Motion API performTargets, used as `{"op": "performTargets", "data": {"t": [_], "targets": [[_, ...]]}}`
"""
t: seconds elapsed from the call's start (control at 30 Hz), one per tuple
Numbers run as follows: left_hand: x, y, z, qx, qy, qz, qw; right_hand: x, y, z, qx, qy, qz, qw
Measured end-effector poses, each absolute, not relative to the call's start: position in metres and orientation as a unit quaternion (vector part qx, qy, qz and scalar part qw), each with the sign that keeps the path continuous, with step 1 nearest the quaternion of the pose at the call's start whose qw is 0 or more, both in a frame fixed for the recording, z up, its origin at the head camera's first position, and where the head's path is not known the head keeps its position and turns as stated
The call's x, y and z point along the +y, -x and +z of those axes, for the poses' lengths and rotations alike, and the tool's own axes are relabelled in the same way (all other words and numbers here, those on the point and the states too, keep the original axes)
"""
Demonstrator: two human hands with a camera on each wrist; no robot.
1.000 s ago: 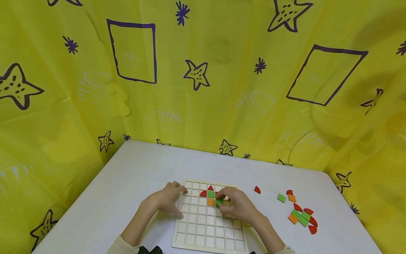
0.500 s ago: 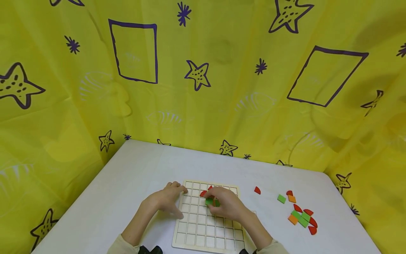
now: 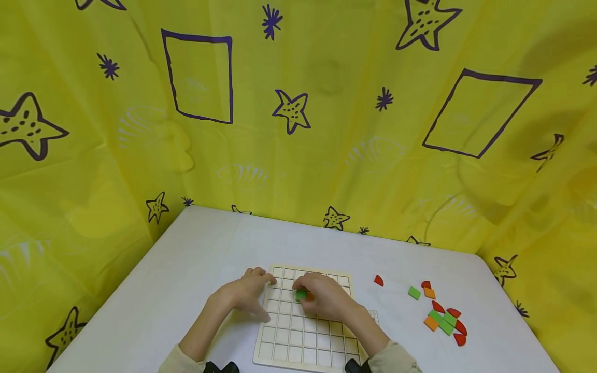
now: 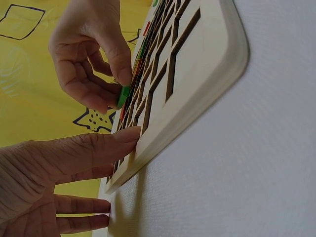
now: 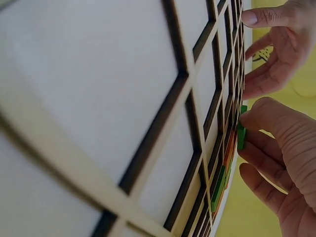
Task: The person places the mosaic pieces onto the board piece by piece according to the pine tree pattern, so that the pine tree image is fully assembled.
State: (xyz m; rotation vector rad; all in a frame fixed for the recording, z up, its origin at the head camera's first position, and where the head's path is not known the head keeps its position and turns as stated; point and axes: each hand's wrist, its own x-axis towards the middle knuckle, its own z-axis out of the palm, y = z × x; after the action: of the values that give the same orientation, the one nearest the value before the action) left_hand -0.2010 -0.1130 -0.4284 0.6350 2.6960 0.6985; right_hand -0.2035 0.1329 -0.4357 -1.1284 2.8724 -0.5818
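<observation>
My right hand [image 3: 324, 296] pinches a green square tile [image 3: 300, 296] between thumb and fingers, close over the upper part of a pale wooden grid board [image 3: 296, 338]. In the right wrist view, the tile [image 5: 241, 131] stands on edge at the grid, beside an orange tile [image 5: 229, 148]. Another green tile [image 5: 218, 187] lies in the grid nearer the camera. My left hand [image 3: 244, 293] rests at the board's left edge with fingers spread; its thumb [image 4: 116, 140] touches the frame in the left wrist view. The right hand hides the red pieces on the board in the head view.
Loose pieces lie on the white table [image 3: 214, 238] to the right: a lone red quarter-round [image 3: 379, 280], a green square [image 3: 414, 292], and several red, green and orange [image 3: 431, 323] ones. A smaller gridded piece [image 3: 373, 314] shows beside the board. Yellow curtain [image 3: 326, 155] surrounds the table.
My right hand has moved left across the board, carrying a green tile from the right of the laid pieces to their left. My left hand has stayed at the edge.
</observation>
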Motion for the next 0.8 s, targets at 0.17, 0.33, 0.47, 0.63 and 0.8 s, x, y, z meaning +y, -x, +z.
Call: {"op": "performTargets", "data": {"t": [0.17,0.33,0.47,0.63,0.8], "targets": [[-0.1130,0.2005,-0.4274,0.934,-0.219,0.244,0.143,0.1315,0.2057,-0.4367,0.914,0.360,-0.187,0.006],[-0.1126,0.2007,-0.4272,0.934,-0.220,0.240,0.145,0.1302,0.2063,-0.4380,0.914,0.361,-0.185,0.006],[-0.1121,0.2010,-0.4271,0.935,-0.217,0.238,0.148,0.1297,0.2054,-0.4378,0.914,0.362,-0.183,0.010],[-0.1117,0.2011,-0.4278,0.936,-0.214,0.237,0.149,0.1299,0.2033,-0.4361,0.914,0.359,-0.188,0.016],[-0.1114,0.2014,-0.4284,0.936,-0.216,0.239,0.145,0.1352,0.2006,-0.4333,0.917,0.347,-0.196,0.009]]}}
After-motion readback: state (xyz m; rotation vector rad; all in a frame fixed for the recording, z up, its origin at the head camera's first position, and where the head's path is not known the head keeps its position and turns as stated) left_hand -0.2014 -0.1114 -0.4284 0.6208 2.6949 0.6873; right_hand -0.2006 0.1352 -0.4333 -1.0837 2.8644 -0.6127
